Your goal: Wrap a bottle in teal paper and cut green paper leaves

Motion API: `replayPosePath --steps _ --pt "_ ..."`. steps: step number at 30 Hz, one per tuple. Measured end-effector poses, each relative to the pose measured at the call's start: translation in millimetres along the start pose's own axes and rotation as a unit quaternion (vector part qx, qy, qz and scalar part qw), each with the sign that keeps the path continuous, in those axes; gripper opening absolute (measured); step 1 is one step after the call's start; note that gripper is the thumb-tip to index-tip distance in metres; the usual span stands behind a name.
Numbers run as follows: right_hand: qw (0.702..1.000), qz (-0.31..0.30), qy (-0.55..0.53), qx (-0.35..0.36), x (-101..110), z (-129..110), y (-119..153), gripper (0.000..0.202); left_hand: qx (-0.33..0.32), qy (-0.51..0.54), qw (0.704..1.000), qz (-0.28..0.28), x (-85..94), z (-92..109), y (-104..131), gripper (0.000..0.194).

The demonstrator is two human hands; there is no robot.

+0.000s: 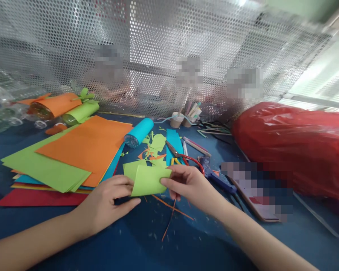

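A small folded green paper [150, 180] is held up above the blue table. My right hand [186, 183] pinches its right edge between thumb and fingers. At its left edge is my left hand [109, 203], with the fingers behind or against the paper and the thumb apart below it. Another light green piece [130, 169] lies just behind. Green and orange scraps [157, 145] are scattered beyond, beside red-handled scissors [176, 149] and a blue paper strip [173, 137]. Thin orange strips [182, 212] lie on the table below my right hand.
Stacked coloured sheets [87, 146] lie at left, with wrapped bottles [59, 105] behind. A blue-wrapped roll [139, 131], cups [176, 120], a blue glue gun [220, 180], a phone [251, 195] and a red bag [293, 146] surround the hands. People show behind the perforated screen.
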State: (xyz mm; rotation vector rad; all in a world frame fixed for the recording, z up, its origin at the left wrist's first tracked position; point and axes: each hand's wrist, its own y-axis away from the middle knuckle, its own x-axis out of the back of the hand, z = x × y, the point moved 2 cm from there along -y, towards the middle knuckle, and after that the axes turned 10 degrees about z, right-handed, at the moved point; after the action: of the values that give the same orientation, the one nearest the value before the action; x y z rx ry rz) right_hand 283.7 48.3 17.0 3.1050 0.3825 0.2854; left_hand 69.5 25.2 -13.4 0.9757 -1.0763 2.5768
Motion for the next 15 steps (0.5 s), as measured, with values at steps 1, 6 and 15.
replayPosePath --steps 1,6,15 --pt "1.0 0.005 -0.028 -0.008 0 1 -1 0.027 0.011 -0.005 1.0 0.0 0.0 -1 0 0.024" --pt "0.991 -0.044 -0.096 0.079 2 -17 8 0.01 0.094 -0.038 0.995 0.01 7.8 -7 4 0.023" --pt "0.955 -0.272 0.089 0.082 0 -28 21 0.015 0.031 -0.049 0.998 0.015 13.1 -6 3 0.04"
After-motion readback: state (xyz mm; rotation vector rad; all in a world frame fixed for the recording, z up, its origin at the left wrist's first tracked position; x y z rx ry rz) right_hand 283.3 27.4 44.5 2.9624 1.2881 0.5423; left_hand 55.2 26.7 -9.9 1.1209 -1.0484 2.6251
